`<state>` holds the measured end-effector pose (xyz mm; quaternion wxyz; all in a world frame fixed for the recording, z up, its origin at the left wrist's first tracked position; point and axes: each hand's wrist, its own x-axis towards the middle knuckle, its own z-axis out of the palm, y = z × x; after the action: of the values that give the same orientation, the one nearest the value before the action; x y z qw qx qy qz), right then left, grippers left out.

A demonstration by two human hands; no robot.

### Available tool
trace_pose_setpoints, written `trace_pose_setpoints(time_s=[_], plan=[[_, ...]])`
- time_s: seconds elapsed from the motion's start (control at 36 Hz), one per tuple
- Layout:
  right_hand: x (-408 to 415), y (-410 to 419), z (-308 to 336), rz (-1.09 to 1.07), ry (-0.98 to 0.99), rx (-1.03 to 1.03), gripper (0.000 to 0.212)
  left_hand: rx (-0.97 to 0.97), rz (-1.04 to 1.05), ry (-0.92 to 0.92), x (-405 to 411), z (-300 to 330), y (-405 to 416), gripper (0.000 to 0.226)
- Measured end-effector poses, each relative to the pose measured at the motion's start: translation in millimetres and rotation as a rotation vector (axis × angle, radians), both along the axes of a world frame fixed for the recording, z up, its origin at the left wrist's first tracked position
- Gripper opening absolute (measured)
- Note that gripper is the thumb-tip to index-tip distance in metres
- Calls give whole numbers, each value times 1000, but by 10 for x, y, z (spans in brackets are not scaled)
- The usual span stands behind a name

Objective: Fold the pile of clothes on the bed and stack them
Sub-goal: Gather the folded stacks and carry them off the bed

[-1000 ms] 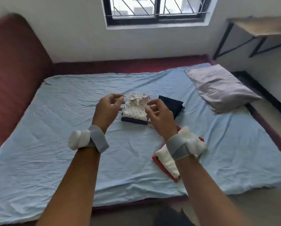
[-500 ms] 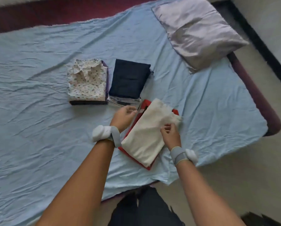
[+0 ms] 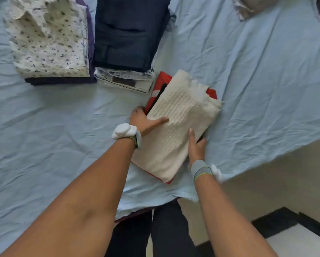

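Pillow (image 3: 251, 5) at top right cut off by the top edge; only a corner shows. Patterned shirt (image 3: 48, 39) and dark trousers (image 3: 127, 32) both clipped along the top edge. Red garment (image 3: 158, 86) mostly hidden under cream cloth (image 3: 179, 125). Left hand (image 3: 144, 120) fingers tucked beneath the stack's edge, out of sight; right hand (image 3: 196, 147) fingers likewise hidden at the far side.

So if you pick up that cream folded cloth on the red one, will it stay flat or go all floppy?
Probably floppy: the cream cloth is soft woven fabric with a frayed, rumpled far corner, so unsupported ends would likely droop. It looks light for its size. It may slide off the red garment beneath, which is perhaps why the left hand and right hand grip both sides.
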<state>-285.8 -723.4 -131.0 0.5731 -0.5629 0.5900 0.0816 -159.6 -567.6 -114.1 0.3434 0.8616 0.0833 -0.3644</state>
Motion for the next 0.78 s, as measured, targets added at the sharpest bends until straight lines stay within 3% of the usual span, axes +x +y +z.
trace_pose_setpoints(time_s=[0.08,0.17,0.22,0.31,0.39,0.47,0.56,0.61,0.72,0.78], plan=[[8,7,-72,-24,-51,227,97,-60,10,97,73,-36,-35,101],[-13,33,-68,42,-90,321,97,-152,8,203,145,-39,-25,96],[-24,79,-19,66,-70,382,104,-203,-35,274,174,21,11,79],[-21,70,164,75,-126,417,89,-286,-77,413,168,267,39,48],[40,32,500,117,-140,375,93,-343,-37,336,131,613,97,56],[102,28,859,168,-207,318,81,-424,55,306,27,975,235,46],[272,207,1506,325,-319,283,89,-487,200,206,-80,1598,552,53],[426,356,1972,437,-408,223,75,-511,321,146,-144,2011,763,48],[629,756,2821,651,-534,239,61,-549,488,-20,-296,2855,1241,38],[669,1394,3484,806,-663,290,63,-509,622,-275,-604,3585,1891,30]])
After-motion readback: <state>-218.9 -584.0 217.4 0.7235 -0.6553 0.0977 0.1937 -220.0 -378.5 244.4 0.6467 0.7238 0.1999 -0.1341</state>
